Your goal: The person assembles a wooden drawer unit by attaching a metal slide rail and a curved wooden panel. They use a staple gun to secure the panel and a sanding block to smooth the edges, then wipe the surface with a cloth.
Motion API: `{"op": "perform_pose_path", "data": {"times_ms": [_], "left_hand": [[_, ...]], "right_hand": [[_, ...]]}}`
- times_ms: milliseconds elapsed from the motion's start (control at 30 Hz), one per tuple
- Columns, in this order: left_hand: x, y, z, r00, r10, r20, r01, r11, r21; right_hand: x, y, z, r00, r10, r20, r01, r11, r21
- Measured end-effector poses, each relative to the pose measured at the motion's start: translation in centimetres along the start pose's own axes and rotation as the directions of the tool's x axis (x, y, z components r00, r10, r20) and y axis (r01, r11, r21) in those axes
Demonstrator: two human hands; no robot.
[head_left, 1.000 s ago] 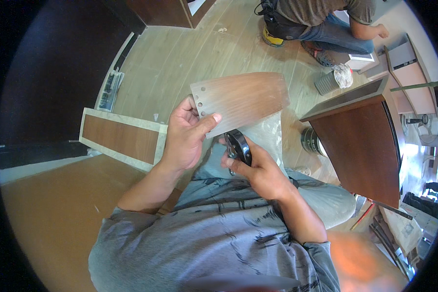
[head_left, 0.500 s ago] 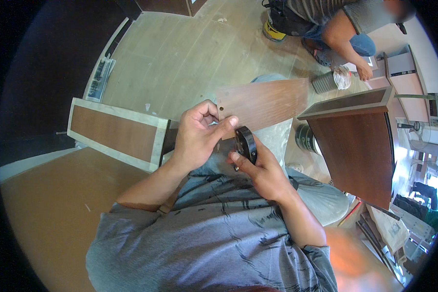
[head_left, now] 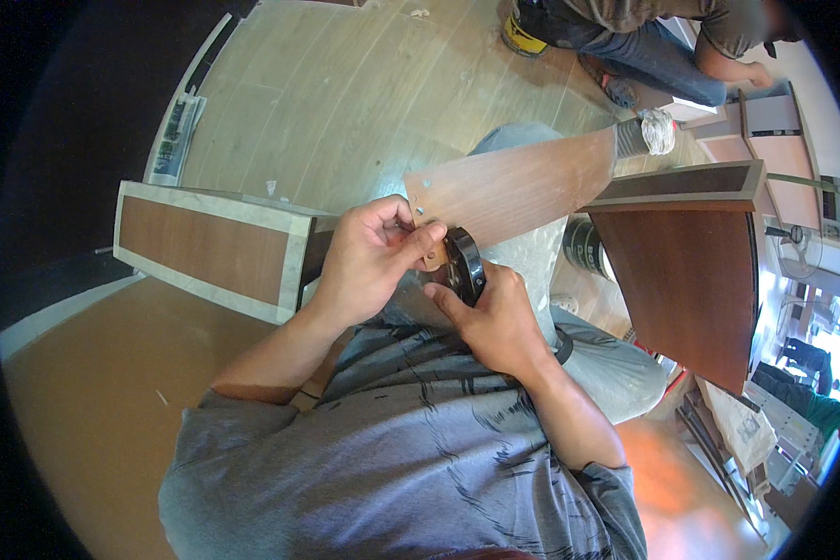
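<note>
A thin brown wooden board (head_left: 523, 182) extends away from me and to the right over my knee. Small holes show near its left end. My left hand (head_left: 369, 257) is closed on the board's near left corner, thumb on top and fingers curled behind. In my right hand (head_left: 504, 322) is a black tool with a thick curved rim (head_left: 467, 266); its exact kind I cannot make out. The tool is held right at the board's near corner, beside my left thumb. Part of it is covered by my right fingers.
A pale-edged wooden panel (head_left: 205, 245) lies at my left, above a brown surface (head_left: 103, 373). To my right stands a dark red-brown cabinet piece (head_left: 681, 280), with a dark tub (head_left: 583, 247) beside it. At the far right a person (head_left: 644, 56) squats near a grey bucket (head_left: 632, 138).
The board's far end has swung a little away and right. The black tool has moved slightly left against the corner. The other person's arm has lifted away from the bucket.
</note>
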State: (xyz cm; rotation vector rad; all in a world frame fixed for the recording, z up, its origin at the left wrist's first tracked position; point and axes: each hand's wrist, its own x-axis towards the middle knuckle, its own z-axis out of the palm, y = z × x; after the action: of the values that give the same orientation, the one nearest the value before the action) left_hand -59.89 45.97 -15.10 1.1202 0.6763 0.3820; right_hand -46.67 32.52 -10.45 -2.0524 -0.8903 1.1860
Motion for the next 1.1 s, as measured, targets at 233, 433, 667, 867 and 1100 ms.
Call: {"op": "perform_pose_path", "data": {"times_ms": [233,433,667,867,1100], "left_hand": [[-0.5,0.3,0.4,1.0,0.005,-0.005,-0.005,0.997,-0.076],[-1.2,-1.0,1.4,1.0,-0.024,0.02,0.028,0.984,-0.177],[-1.4,-3.4,3.7,0.991,-0.106,0.077,0.12,0.971,-0.205],[-1.0,-4.3,4.1,0.986,-0.108,0.128,0.13,0.975,-0.182],[-1.0,-4.4,3.3,0.984,-0.147,0.099,0.156,0.984,-0.091]], "right_hand": [[0.3,0.1,0.3,0.999,-0.03,-0.033,0.028,0.999,-0.04],[-0.4,1.0,0.1,0.996,-0.035,-0.086,0.033,0.999,-0.032],[-1.8,3.6,-1.8,0.997,0.058,-0.058,-0.065,0.989,-0.135],[-1.7,5.2,-2.1,0.996,0.009,-0.087,-0.026,0.978,-0.207],[-0.9,5.6,-2.0,0.998,0.058,-0.028,-0.063,0.961,-0.271]]}}
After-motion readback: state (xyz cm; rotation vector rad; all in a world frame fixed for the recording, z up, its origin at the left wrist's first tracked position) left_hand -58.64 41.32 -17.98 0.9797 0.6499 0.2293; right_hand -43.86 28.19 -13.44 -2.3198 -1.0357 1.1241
